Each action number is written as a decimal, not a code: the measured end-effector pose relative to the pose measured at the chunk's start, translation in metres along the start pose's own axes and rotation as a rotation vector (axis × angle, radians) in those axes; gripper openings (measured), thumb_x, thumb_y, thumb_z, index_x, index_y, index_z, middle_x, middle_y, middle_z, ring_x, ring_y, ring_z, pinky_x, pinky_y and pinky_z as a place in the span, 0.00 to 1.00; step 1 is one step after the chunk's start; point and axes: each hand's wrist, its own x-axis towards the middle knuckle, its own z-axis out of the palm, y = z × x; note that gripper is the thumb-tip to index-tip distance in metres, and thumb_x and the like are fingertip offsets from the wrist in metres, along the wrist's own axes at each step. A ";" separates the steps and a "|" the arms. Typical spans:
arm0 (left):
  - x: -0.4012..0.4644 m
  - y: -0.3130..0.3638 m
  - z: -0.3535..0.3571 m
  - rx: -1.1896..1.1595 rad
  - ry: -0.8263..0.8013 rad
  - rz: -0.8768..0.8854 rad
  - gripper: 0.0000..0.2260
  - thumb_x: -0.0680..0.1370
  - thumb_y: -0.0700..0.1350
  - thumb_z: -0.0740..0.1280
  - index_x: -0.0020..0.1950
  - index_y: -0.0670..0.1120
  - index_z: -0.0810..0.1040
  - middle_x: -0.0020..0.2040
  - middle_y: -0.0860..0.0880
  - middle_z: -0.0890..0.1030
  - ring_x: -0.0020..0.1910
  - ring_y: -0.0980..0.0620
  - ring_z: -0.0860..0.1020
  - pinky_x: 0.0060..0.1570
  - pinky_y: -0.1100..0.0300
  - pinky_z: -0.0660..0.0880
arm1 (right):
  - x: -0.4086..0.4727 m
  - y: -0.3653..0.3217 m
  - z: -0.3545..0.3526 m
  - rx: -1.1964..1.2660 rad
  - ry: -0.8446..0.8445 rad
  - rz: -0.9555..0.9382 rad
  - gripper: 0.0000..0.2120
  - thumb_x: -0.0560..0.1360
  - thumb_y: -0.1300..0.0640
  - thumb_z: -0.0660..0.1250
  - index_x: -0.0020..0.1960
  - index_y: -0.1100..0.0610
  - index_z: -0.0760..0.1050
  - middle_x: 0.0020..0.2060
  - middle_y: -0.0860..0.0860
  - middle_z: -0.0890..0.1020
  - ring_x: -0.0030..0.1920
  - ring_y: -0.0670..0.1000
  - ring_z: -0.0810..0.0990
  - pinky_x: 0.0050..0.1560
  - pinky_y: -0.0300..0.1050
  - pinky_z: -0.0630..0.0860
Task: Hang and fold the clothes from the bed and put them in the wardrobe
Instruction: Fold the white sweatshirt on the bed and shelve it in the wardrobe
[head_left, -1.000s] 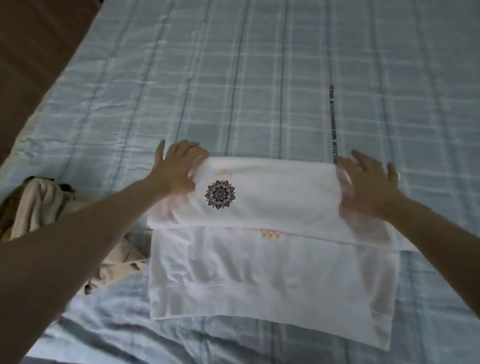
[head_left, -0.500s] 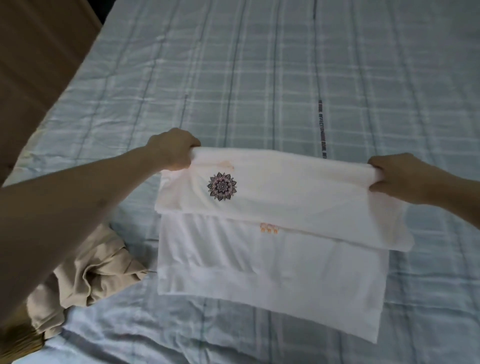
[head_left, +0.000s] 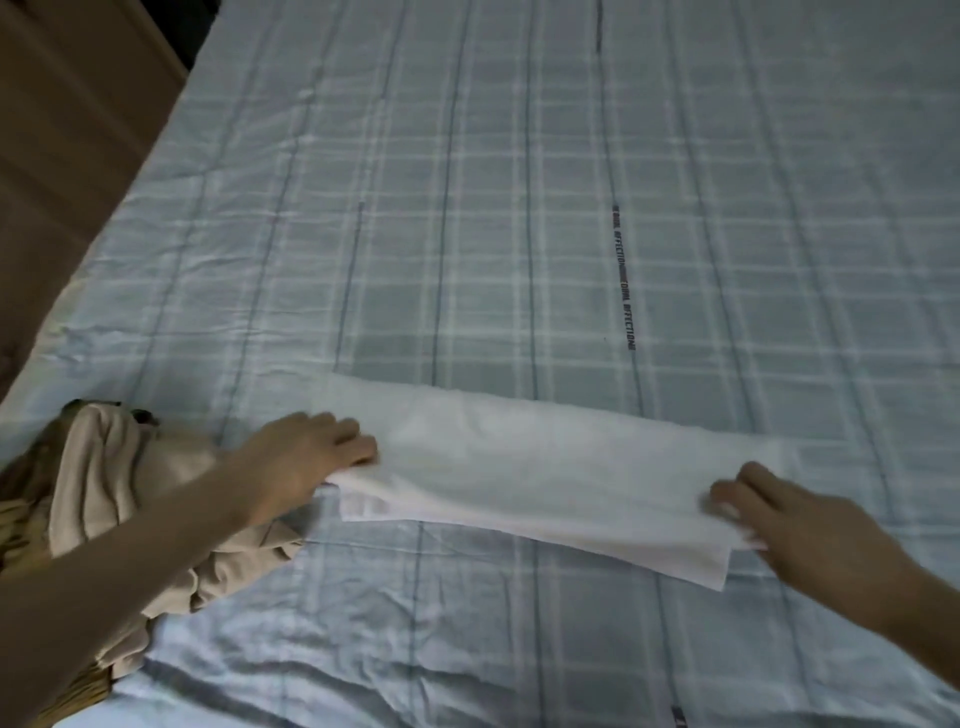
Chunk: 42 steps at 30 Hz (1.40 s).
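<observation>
— At the left end of the white folded garment (head_left: 545, 473), what are the fingers doing?
— The left hand (head_left: 301, 467) lies over that end; its fingers (head_left: 353, 448) curl on top of the cloth, with the corner of the fabric bunched under them; it looks like a grip on the edge, though the thumb is hidden.
— And at the right end of the garment?
— The right hand (head_left: 789, 519) reaches in from the near right; its fingers (head_left: 727, 499) are bent and pinch the near right corner, a bit of white cloth showing between them.
— Where is the garment itself?
— It lies as a long, narrow folded band across the bed (head_left: 519, 208), flat on the pale blue checked sheet; its right end sits nearer the camera than its left.
— Anything beside the garment?
— Just left of it, under the left forearm, a crumpled beige garment (head_left: 104, 478) is heaped at the bed's edge; beyond that, left of the bed, brown floor (head_left: 62, 130).
</observation>
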 end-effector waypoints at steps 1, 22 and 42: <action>-0.004 0.009 0.006 0.004 -0.124 0.000 0.34 0.60 0.42 0.78 0.59 0.57 0.65 0.51 0.54 0.76 0.44 0.51 0.78 0.38 0.56 0.75 | -0.006 -0.006 0.014 0.036 -0.057 0.031 0.36 0.53 0.64 0.77 0.57 0.47 0.69 0.44 0.47 0.70 0.29 0.48 0.76 0.17 0.39 0.64; 0.044 -0.038 0.020 0.000 0.132 -0.551 0.21 0.79 0.55 0.46 0.41 0.48 0.74 0.37 0.45 0.82 0.37 0.43 0.82 0.44 0.50 0.71 | 0.060 0.041 0.041 0.014 -0.042 0.477 0.22 0.76 0.34 0.43 0.48 0.49 0.66 0.42 0.53 0.81 0.45 0.58 0.80 0.37 0.48 0.69; 0.140 0.155 0.050 -0.262 0.263 -0.422 0.26 0.82 0.55 0.52 0.80 0.52 0.55 0.80 0.46 0.52 0.79 0.44 0.47 0.74 0.37 0.52 | 0.081 0.057 -0.015 0.386 -0.468 0.547 0.10 0.70 0.46 0.74 0.43 0.46 0.74 0.44 0.50 0.80 0.42 0.48 0.79 0.36 0.40 0.70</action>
